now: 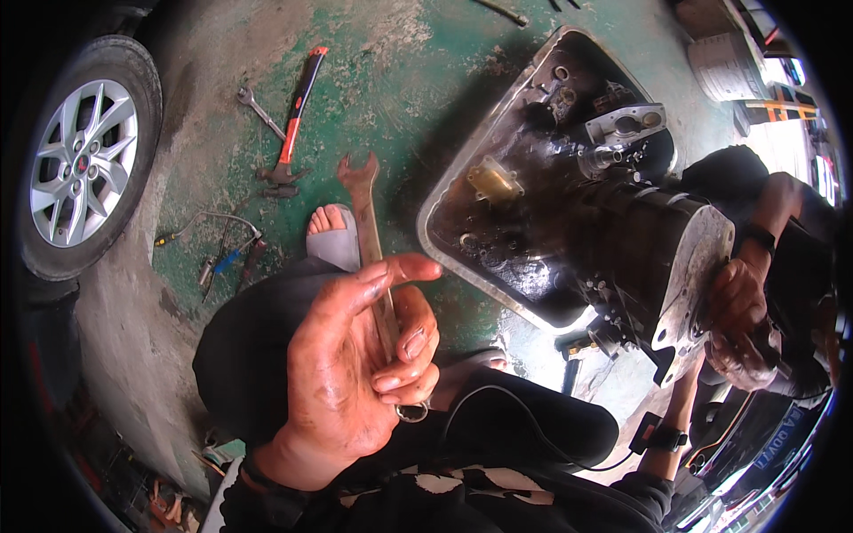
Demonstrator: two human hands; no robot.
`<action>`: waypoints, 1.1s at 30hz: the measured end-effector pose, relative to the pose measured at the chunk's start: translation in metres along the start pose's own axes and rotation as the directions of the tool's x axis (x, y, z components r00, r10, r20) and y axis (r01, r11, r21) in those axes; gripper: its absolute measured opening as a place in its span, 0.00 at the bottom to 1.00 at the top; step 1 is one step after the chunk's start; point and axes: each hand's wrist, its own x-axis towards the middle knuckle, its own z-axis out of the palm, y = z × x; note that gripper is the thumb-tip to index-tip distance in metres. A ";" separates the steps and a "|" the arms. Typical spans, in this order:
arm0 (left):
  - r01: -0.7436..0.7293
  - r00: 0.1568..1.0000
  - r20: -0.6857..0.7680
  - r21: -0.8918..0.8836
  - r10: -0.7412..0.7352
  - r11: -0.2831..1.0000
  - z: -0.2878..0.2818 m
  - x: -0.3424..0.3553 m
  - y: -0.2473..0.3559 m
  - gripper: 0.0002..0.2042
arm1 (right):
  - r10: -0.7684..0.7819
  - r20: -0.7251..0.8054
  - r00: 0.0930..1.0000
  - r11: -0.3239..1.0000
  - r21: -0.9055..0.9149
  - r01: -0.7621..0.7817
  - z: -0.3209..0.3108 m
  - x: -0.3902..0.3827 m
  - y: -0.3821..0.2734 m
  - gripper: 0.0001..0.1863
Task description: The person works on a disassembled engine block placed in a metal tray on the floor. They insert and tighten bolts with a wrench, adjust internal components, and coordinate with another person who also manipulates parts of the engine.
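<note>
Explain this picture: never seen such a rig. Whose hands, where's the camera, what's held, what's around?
No robot here: a person works bare-handed. The picture comes from a fisheye camera worn on their head, looking down. Their left hand grips a wrench. Their right forearm reaches toward a bulky metal part; that hand's grip is unclear. Another person's hand is at the part's end. On the floor are a tray of metal pieces, a hammer and a smaller wrench; a wheel stands at left.

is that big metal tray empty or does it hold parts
The tray isn't empty: a gold-coloured part and other metal pieces show inside.
</note>
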 end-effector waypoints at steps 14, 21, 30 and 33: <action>-0.178 0.982 0.072 0.082 0.173 0.981 -0.038 -0.058 0.015 0.14 | -0.250 -0.103 0.963 0.968 0.001 0.251 0.019 0.023 -0.024 0.20; -0.304 0.939 0.194 0.081 0.285 0.949 -0.050 -0.049 0.019 0.17 | -0.212 0.018 0.977 0.974 0.088 0.209 0.014 0.030 -0.039 0.12; -0.445 0.856 0.429 0.326 0.289 0.834 -0.021 -0.059 0.005 0.21 | -0.173 -0.298 0.939 0.960 -0.264 0.093 0.035 0.019 -0.068 0.12; -0.442 0.842 0.486 0.373 0.234 0.816 -0.001 -0.066 -0.009 0.19 | 0.043 -0.255 0.966 0.949 -0.292 -0.119 0.035 0.021 -0.085 0.12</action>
